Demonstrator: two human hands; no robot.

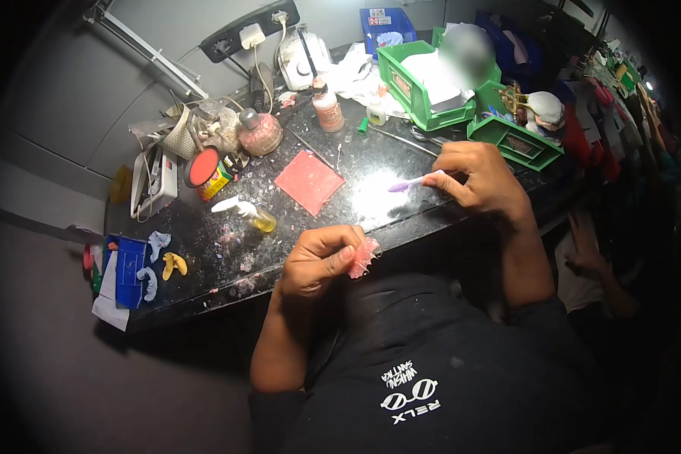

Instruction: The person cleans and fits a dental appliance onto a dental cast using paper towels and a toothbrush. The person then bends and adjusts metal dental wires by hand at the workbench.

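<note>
Near the front edge of the black bench (227,261), my left hand (318,261) pinches a pink dental plate (364,259) with clear edges and thin wire-like parts. My right hand (477,178) is raised over the bench to the right, its fingers closed on a slim tool with a purple end (405,186). The purple end points left, apart from the plate; its exact kind is unclear. Between and beyond both hands lies a square pink wax sheet (310,181). A small spray bottle (262,219) with yellow liquid stands left of the sheet.
Green bins (424,117) stand at the back right. A pink bottle (328,112), a round pink-stained jar (259,135) and a red-topped tin (208,170) stand farther back. Dental moulds (174,265) and a blue tray (131,261) are at left. Another person's hand (586,246) shows at right.
</note>
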